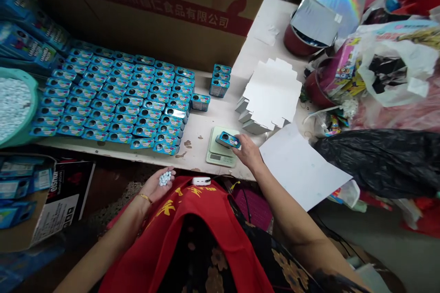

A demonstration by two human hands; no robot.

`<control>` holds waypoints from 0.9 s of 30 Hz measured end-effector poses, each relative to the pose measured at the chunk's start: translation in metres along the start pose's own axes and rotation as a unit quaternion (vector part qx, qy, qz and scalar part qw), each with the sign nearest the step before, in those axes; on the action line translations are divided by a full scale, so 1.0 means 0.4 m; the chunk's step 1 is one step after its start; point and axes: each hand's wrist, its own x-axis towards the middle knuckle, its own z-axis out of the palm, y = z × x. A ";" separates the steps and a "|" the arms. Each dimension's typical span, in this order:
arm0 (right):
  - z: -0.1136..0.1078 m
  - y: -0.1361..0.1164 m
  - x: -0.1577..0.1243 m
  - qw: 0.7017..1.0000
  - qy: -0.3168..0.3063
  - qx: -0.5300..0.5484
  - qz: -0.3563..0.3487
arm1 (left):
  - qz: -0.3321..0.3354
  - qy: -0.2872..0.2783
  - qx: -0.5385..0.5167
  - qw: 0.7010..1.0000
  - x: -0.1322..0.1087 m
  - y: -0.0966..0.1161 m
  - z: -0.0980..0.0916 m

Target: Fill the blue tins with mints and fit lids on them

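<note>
Red apron (206, 201) cloth covers the person's front, below the desk (194, 162) edge. Above it, the left hand (153, 186) lies palm up, fingers spread loosely and unclosed beneath a small heap of pale tablets (165, 178). On the desk, the right hand (249, 152) has its fingers closed on the end of a blue tin (226, 139), which is over the pale green scale (220, 159). Rows of similar tins (113, 100) stand to the left, white cartons (275, 91) to the right.

Scale (220, 159): on the table (202, 121) before us
Single tin (226, 139): over the scale
Tin rows (127, 110): left of the scale
Carton (165, 39): behind it
Paper sheet (299, 165): right of it
Basin (33, 96): far left of it
</note>
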 end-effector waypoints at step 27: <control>0.006 -0.056 0.584 0.974 0.086 -0.204 -0.049 | 0.060 0.076 -0.076 0.992 -0.048 -0.016 -0.010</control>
